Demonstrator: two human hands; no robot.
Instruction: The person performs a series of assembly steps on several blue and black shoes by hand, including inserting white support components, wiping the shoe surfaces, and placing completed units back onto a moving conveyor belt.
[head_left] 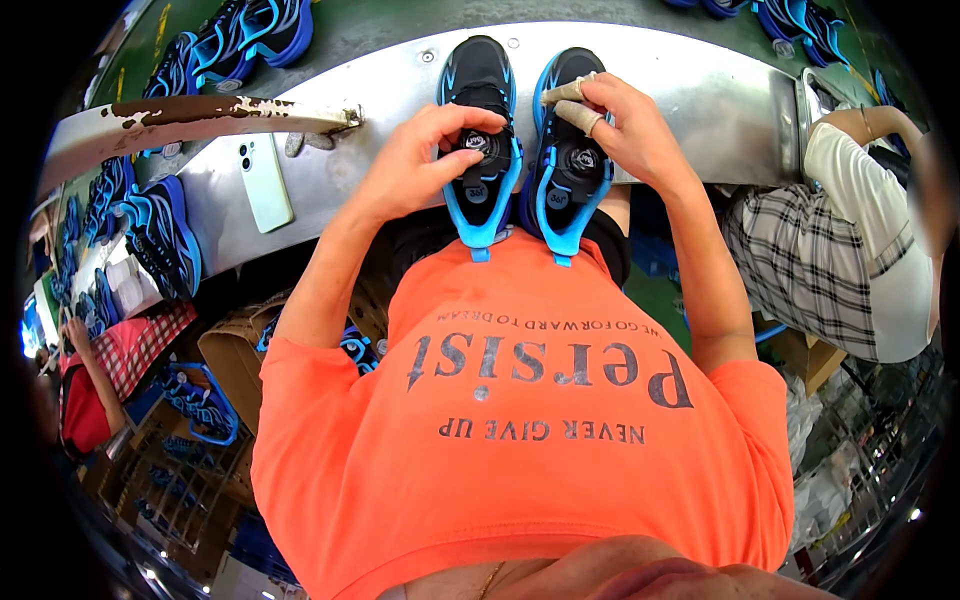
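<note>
Two black sneakers with bright blue trim stand side by side in front of me, heels toward me. On the left sneaker (475,70), a round lacing dial (482,144) sits on the tongue. My left hand (428,150) has its thumb and index finger curled around that dial. Over the upper of the right sneaker (556,190) is my right hand (630,125), its thumb and index finger in pale finger covers and drawn close together. What lies between those tips is hidden. Another round dial (582,160) shows just below them.
The shoes rest at the near edge of a metal bench (690,90). A pale green phone (265,185) lies left of them, under a chipped metal bar (200,120). More blue-black shoes (165,235) stand farther left. A co-worker in a plaid garment (800,260) sits at right.
</note>
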